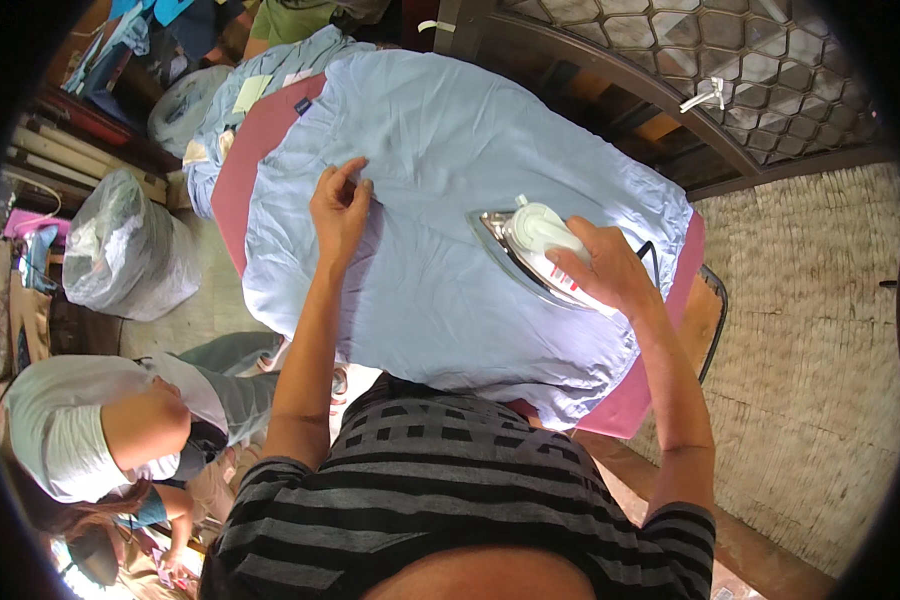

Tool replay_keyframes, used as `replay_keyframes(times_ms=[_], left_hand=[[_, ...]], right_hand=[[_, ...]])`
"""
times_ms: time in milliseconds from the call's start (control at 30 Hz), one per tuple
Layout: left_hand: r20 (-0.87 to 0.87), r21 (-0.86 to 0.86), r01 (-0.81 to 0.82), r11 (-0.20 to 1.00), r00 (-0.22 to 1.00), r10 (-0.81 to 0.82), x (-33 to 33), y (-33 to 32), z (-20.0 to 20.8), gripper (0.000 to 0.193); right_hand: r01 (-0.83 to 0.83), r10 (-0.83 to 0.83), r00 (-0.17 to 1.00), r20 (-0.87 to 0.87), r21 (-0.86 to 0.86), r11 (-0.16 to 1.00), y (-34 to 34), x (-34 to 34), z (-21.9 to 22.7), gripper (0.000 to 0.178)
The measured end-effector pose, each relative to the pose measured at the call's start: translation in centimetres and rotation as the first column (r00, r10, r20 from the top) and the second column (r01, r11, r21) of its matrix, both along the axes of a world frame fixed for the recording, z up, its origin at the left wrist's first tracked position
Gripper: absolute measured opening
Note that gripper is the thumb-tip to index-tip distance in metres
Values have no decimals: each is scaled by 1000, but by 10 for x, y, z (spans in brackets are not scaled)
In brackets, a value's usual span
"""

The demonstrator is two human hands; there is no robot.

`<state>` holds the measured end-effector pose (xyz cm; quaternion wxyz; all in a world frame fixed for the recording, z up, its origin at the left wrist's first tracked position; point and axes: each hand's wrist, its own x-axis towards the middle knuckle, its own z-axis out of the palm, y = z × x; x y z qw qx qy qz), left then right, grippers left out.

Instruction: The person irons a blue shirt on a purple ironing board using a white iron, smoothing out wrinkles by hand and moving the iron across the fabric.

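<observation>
A light blue garment (410, 250) lies spread over a dark pink ironing board (238, 205), wrinkled in places, with a small dark label near its far left edge. My right hand (610, 268) is wrapped round the handle of a white steam iron (538, 228), whose soleplate rests on the cloth right of the middle, tip toward the far left. Over the left part of the garment is my left hand (338, 215), its fingers loosely bent, with the index finger and thumb apart. Nothing shows between them; whether the fingertips touch the cloth is hard to tell.
More blue cloth (205, 165) hangs at the board's far left end. A stuffed clear plastic bag (130, 250) stands on the floor at left. Another person (90, 420) is close at lower left. A metal lattice gate (710, 60) borders the far right.
</observation>
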<state>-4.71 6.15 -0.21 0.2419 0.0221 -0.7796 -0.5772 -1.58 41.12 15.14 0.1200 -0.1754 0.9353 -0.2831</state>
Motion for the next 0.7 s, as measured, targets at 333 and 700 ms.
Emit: replay_keyframes(times_ms=[333, 700], left_hand=[[-68, -754, 8, 657, 994, -91, -20, 52, 38, 26], [-143, -412, 274, 869, 922, -359, -8, 100, 23, 36]], right_hand=[[-56, 62, 994, -93, 68, 996, -8, -20, 0, 37], [7, -6, 1000, -22, 51, 999, 22, -15, -4, 44]])
